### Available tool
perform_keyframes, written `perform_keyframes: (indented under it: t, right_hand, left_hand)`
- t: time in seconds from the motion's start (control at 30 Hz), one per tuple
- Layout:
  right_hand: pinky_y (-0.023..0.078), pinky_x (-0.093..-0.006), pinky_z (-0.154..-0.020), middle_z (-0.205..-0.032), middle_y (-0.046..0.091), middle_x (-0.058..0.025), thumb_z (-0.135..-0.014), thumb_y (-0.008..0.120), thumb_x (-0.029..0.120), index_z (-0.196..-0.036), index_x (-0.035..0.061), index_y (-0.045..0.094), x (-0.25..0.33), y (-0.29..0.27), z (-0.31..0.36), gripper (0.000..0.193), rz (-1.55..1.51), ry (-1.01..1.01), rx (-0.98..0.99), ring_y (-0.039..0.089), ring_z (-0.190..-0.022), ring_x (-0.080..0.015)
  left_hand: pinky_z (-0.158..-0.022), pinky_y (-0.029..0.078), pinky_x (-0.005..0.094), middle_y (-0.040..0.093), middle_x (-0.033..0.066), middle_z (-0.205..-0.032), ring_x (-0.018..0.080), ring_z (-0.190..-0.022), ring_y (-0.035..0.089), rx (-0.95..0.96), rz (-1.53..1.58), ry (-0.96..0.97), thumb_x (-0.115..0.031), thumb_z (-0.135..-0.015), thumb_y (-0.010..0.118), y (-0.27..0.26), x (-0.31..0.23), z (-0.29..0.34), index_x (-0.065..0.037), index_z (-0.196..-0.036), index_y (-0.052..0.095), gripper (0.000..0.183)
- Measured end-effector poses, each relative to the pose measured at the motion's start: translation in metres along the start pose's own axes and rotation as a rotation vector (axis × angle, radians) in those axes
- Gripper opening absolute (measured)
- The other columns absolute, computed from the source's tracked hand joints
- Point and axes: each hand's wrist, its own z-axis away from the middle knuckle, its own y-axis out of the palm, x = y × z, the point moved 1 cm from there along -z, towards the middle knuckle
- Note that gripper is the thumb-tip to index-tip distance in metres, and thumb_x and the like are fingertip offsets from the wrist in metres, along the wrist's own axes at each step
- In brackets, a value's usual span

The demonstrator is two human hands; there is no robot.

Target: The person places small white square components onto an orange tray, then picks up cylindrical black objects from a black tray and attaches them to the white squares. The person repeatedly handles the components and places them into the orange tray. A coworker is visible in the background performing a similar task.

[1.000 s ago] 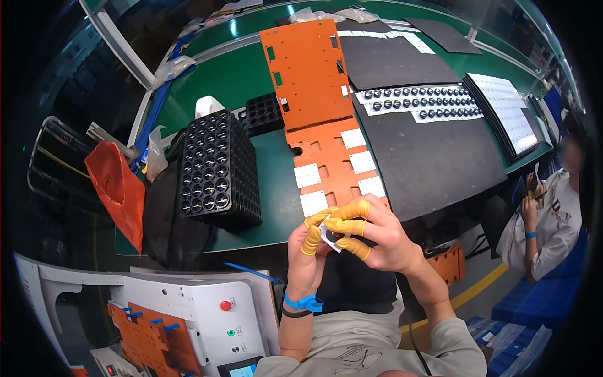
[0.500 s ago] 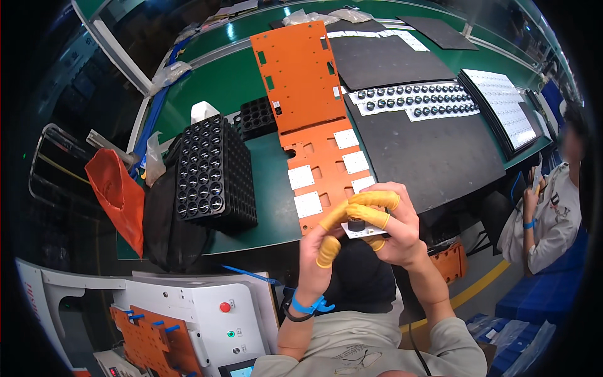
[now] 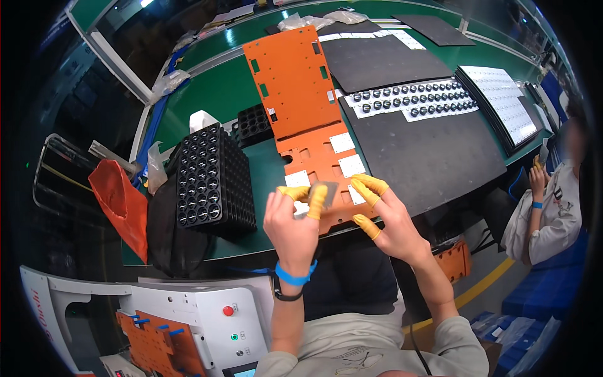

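My left hand (image 3: 290,221), with yellow finger cots, pinches a small square board (image 3: 318,192) between thumb and forefinger, just above the near end of an orange fixture plate (image 3: 317,158). The plate holds several white square boards (image 3: 351,166) in its cut-outs. To the right, my right hand (image 3: 391,221) hovers over the plate's near right corner, its fingers spread and holding nothing.
A stack of black trays with round cells (image 3: 210,179) stands left of the plate. A second orange plate (image 3: 289,78) lies beyond it. On the black mat (image 3: 433,154) at right are rows of small lens parts (image 3: 414,100) and a white panel (image 3: 505,110). A co-worker (image 3: 556,207) sits far right.
Both hands held the small board close to my body. They moved forward over the orange plate, the right hand let go and spread, and the left hand alone holds the board.
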Motion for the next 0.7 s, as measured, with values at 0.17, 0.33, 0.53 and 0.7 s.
perform_keyframes:
  t: [0.17, 0.33, 0.53, 0.7]
  right_hand:
    - [0.049, -0.0408, -0.099, -0.141, 0.050, -0.0171, -0.084, 0.075, 0.005, -0.138, 0.0010, 0.053, 0.002, -0.005, 0.007, 0.059, -0.035, 0.029, 0.003, 0.054, -0.123, -0.0367]
    - [0.047, -0.0411, -0.100, -0.140, 0.051, -0.0156, -0.083, 0.075, 0.005, -0.136, 0.0021, 0.054, 0.001, -0.005, 0.010, 0.058, -0.070, 0.025, 0.014, 0.054, -0.123, -0.0357]
    - [0.047, -0.0412, -0.100, -0.139, 0.052, -0.0149, -0.083, 0.075, 0.006, -0.135, 0.0023, 0.055, 0.005, -0.006, 0.008, 0.056, -0.087, 0.009, 0.031, 0.054, -0.121, -0.0350]
    - [0.047, -0.0409, -0.100, -0.139, 0.052, -0.0145, -0.083, 0.075, 0.006, -0.136, 0.0025, 0.054, 0.003, -0.010, 0.010, 0.057, -0.064, 0.011, 0.046, 0.054, -0.120, -0.0350]
  left_hand:
    - [-0.063, 0.047, 0.0427, 0.068, 0.0138, -0.076, 0.0340, -0.071, 0.066, -0.010, -0.279, -0.215, -0.029, -0.085, 0.078, 0.013, 0.023, -0.037, 0.000, -0.081, 0.070, 0.030]
    - [-0.067, 0.051, 0.0458, 0.070, 0.0185, -0.078, 0.0390, -0.076, 0.067, 0.042, -0.400, -0.271, -0.032, -0.088, 0.073, 0.032, 0.058, -0.055, 0.001, -0.082, 0.069, 0.034]
    - [-0.072, 0.052, 0.0478, 0.070, 0.0221, -0.082, 0.0420, -0.082, 0.068, 0.017, -0.441, -0.333, -0.036, -0.092, 0.067, 0.046, 0.081, -0.063, 0.002, -0.083, 0.069, 0.040]
    - [-0.072, 0.052, 0.0473, 0.070, 0.0223, -0.083, 0.0421, -0.082, 0.068, 0.097, -0.399, -0.388, -0.038, -0.093, 0.066, 0.048, 0.077, -0.062, 0.002, -0.084, 0.069, 0.041]
